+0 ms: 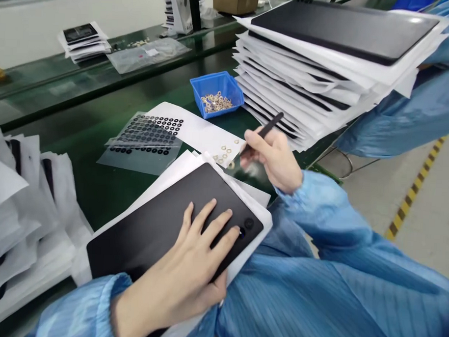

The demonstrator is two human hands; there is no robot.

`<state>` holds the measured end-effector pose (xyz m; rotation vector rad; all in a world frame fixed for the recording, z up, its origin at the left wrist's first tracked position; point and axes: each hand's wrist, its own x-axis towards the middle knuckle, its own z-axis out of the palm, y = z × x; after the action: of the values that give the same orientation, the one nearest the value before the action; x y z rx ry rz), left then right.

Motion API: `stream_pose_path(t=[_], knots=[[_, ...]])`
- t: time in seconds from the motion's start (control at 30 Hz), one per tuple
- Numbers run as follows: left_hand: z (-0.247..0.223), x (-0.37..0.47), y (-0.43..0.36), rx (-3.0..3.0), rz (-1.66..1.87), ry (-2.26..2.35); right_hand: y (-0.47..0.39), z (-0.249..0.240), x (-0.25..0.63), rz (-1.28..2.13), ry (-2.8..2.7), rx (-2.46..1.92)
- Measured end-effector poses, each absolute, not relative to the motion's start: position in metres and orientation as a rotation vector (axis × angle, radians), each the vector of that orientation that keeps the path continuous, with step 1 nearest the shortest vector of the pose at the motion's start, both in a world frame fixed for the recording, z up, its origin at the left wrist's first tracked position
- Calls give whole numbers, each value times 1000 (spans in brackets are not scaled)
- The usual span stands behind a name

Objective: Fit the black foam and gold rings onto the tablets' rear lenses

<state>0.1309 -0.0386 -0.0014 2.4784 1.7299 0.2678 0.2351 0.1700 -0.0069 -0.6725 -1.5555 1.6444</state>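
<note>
A flat black tablet-like panel (149, 215) lies on white sheets close to my body, with two round camera openings near its right corner. Spread across its surface is my left hand (192, 261), fingers apart and pressing flat beside those openings. My right hand (271, 158) is raised past the panel's far right edge, closed around a slim black pen-like tool (272, 125). Its lower end is partly hidden by my fingers, so I cannot tell its exact kind. Just left of that hand, small gold rings (224, 153) lie on a white sheet (185, 120).
A blue bin (217, 94) holds many small gold rings. Black ring stickers fill a clear sheet (140, 160). Tall stacks of panels between white sheets stand at the right (316, 78) and left (49, 231). A plastic bag (147, 55) rests on the back shelf.
</note>
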Motion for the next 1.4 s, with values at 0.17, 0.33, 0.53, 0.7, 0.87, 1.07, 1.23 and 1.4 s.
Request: stream_pose_path(t=[0.17,0.33,0.53,0.7,0.87,1.07,1.23,1.4], knots=[[-6,120,-32,2451,322,1805,120,-17,268,1772,-1448,-685],[-5,124,-30,2438,259,1781,104,-37,279,1783,-1333,-780],[-4,127,-29,2490,218,1787,99,-44,282,1783,-1304,-794],[-2,128,-27,2532,218,1783,97,-44,282,1756,-1332,-805],[-3,127,-28,2512,199,1799,98,-41,281,1733,-1351,-829],[-5,127,-28,2488,234,1803,98,-38,280,1722,-1356,-855],[-5,127,-28,2496,212,1793,97,-40,282,1721,-1376,-845],[-4,127,-28,2501,209,1796,97,-38,285,1687,-1454,-827]])
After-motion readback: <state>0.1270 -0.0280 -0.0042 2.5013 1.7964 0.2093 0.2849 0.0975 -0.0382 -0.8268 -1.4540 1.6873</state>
